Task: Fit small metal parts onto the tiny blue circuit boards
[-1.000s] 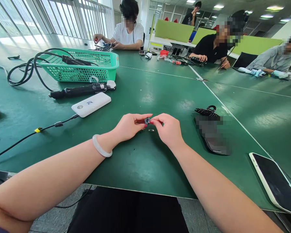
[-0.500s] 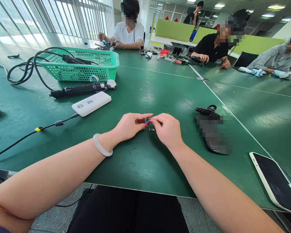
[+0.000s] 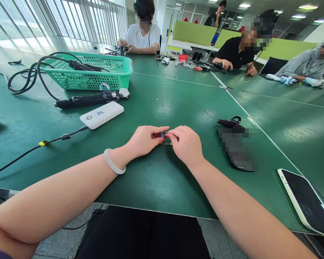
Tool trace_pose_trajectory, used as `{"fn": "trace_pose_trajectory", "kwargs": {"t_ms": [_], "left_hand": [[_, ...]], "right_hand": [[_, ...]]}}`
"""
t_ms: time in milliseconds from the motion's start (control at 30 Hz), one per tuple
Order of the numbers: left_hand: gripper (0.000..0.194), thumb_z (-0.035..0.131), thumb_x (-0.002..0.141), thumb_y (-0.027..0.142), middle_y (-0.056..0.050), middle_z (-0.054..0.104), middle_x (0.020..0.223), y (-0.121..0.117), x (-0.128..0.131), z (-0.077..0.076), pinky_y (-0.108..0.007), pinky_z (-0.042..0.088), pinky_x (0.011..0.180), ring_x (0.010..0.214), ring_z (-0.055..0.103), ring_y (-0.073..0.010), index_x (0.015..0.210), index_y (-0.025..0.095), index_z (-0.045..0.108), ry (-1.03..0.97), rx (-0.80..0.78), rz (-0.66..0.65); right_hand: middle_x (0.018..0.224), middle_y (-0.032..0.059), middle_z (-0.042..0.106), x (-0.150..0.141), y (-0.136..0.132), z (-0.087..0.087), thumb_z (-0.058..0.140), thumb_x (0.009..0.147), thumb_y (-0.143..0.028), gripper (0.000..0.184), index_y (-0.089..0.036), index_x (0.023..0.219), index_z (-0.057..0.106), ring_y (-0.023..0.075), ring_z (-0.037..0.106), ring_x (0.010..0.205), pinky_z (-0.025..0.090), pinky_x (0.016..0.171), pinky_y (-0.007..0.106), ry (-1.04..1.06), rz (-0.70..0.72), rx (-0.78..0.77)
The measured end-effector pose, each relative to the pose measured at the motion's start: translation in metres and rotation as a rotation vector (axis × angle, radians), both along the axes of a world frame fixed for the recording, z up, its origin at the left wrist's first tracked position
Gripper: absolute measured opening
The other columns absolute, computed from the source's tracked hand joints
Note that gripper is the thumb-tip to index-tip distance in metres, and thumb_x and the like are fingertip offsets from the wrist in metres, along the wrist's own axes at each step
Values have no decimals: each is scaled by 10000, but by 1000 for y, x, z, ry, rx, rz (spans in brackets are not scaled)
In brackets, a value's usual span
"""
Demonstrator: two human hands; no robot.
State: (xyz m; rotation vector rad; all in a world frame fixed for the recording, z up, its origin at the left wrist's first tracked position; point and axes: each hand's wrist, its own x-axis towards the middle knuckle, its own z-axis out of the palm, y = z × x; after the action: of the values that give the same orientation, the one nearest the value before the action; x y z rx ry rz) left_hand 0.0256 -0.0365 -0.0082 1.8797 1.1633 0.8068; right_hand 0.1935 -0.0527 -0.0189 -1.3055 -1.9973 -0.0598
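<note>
Between the fingertips of my left hand (image 3: 143,141) is a small dark circuit board (image 3: 163,134), gripped by thumb and fingers just above the table. My right hand (image 3: 187,144) meets it from the other side, its thumb and forefinger pinched at the board's right edge. Whether a separate tiny part sits in that pinch is too small to make out. On the table below the fingers lies a small pale rectangular piece (image 3: 169,144), partly covered by my right hand. A white bangle (image 3: 113,162) circles my left wrist.
A white power bank (image 3: 102,115) with a cable and a black electric screwdriver (image 3: 89,99) lie left of a green basket (image 3: 89,80). On the right are a black hair clip (image 3: 230,123), a dark case (image 3: 236,149) and a phone (image 3: 307,201). People sit across the green table (image 3: 156,183).
My right fingertips have shifted very slightly left against the board. A person across the table has brought one hand closer to the other. Everything else stays put.
</note>
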Motion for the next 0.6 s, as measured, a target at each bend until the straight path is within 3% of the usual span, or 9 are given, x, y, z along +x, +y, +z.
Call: {"fn": "trace_pose_trajectory", "kwargs": {"t_ms": [100, 300, 600], "left_hand": [[418, 604, 771, 298, -34, 724, 949, 0, 0, 1, -335, 518, 818, 831, 654, -174, 1182, 224, 634, -23, -39, 7], [427, 601, 763, 230, -26, 678, 829, 1, 0, 2, -318, 509, 764, 728, 622, -138, 1190, 215, 622, -94, -53, 13], [448, 598, 753, 190, -34, 659, 829, 0, 2, 2, -328, 511, 791, 744, 619, -132, 1200, 168, 599, -174, -124, 16]], "right_hand": [[714, 16, 638, -2, 0, 1, 535, 854, -233, 190, -195, 735, 678, 148, 537, 696, 409, 645, 283, 90, 18, -55], [650, -12, 592, -3, 0, 3, 585, 808, -260, 143, -214, 699, 665, 121, 482, 587, 386, 576, 269, 325, 45, -208], [684, -2, 601, -4, 0, 3, 561, 812, -221, 155, -210, 682, 645, 129, 502, 634, 394, 601, 276, 249, 34, -148]]}}
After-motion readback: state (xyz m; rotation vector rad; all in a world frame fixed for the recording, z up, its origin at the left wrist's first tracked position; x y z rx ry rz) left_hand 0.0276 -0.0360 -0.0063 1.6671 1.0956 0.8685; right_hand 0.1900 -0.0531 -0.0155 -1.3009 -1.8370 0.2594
